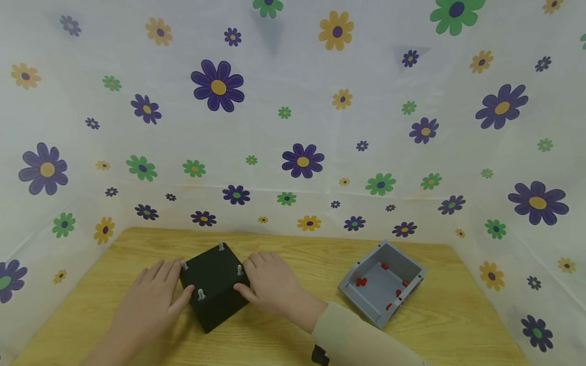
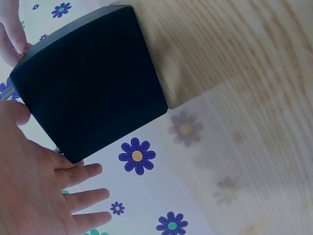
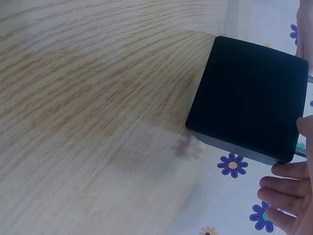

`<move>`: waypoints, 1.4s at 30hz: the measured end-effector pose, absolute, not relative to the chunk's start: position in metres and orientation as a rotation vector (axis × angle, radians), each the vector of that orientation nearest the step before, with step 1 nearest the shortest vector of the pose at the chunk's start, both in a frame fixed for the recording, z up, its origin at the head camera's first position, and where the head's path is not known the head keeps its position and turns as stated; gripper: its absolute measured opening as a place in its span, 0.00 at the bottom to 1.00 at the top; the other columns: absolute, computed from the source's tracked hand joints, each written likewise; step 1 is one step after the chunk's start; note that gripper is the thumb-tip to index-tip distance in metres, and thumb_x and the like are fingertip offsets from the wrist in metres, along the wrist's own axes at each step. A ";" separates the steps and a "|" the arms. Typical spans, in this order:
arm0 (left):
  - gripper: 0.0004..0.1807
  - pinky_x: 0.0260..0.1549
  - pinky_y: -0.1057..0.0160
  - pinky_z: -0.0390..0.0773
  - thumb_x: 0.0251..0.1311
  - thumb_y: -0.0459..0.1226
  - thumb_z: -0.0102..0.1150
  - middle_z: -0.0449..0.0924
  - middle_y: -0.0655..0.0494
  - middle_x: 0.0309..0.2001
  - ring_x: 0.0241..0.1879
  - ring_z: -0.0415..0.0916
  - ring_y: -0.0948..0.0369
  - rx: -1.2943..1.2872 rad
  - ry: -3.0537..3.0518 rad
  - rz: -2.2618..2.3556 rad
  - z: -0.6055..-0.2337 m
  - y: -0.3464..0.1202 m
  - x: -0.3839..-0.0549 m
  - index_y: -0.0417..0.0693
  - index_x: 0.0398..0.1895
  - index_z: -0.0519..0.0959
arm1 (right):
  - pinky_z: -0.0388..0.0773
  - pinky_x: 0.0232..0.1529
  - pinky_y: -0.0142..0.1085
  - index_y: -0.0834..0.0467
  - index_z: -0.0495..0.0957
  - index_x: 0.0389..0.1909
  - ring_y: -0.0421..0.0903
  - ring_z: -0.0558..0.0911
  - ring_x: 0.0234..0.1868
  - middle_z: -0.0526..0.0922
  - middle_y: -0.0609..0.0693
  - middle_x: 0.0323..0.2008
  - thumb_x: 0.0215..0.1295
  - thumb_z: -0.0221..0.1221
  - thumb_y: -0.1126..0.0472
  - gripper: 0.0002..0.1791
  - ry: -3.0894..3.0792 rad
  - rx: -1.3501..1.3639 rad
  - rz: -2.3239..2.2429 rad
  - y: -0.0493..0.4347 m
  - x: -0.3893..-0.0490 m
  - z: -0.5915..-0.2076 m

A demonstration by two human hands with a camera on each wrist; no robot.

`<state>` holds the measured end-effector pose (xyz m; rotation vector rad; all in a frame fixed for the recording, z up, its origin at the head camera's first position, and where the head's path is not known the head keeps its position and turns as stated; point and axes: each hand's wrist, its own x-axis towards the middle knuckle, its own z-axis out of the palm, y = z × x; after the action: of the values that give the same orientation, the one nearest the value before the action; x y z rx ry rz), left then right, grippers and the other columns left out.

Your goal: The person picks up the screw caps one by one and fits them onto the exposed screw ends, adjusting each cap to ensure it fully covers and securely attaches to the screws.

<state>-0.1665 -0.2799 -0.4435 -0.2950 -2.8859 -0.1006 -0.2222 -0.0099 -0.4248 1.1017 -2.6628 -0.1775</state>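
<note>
A black box (image 1: 215, 277) stands on the wooden table, left of the middle. Grey metal bolts (image 1: 201, 294) stick up from its top corners. My left hand (image 1: 153, 292) touches the box's left side, its fingers straight and spread, the thumb at the front left corner. On the opposite side my right hand (image 1: 274, 284) rests against the box, its thumb at the top edge. The left wrist view shows the plain dark face of the box (image 2: 93, 83) beside the left palm (image 2: 29, 186). Relaxed fingers of the right hand (image 3: 288, 188) lie by a corner in the right wrist view.
A grey open bin (image 1: 361, 302) with several small red pieces (image 1: 384, 266) in it sits tilted at an angle on the right of the table (image 1: 297, 335). Behind and at the sides hangs a white flowered sheet (image 1: 274, 127). A small black object (image 1: 320, 356) shows under the right sleeve.
</note>
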 end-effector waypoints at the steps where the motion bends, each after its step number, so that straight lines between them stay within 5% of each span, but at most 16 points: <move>1: 0.39 0.69 0.29 0.67 0.76 0.56 0.55 0.74 0.31 0.71 0.69 0.70 0.31 -0.298 -2.889 -0.098 -0.443 -0.280 -0.167 0.31 0.73 0.71 | 0.77 0.68 0.38 0.53 0.79 0.60 0.44 0.81 0.61 0.83 0.46 0.58 0.83 0.46 0.35 0.29 -2.664 1.096 -0.181 -0.010 -0.222 -0.424; 42: 0.36 0.73 0.30 0.64 0.76 0.55 0.52 0.72 0.39 0.74 0.74 0.67 0.35 -0.438 -2.890 -0.110 -0.437 -0.270 -0.197 0.39 0.76 0.71 | 0.77 0.68 0.39 0.52 0.76 0.69 0.45 0.80 0.62 0.81 0.47 0.62 0.81 0.53 0.39 0.28 -2.655 1.071 -0.128 0.011 -0.228 -0.424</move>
<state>-0.1971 -0.2701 -0.4366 -0.4381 -2.8897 -0.1098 -0.2282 0.0108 -0.4243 1.0705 -2.6549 -0.1281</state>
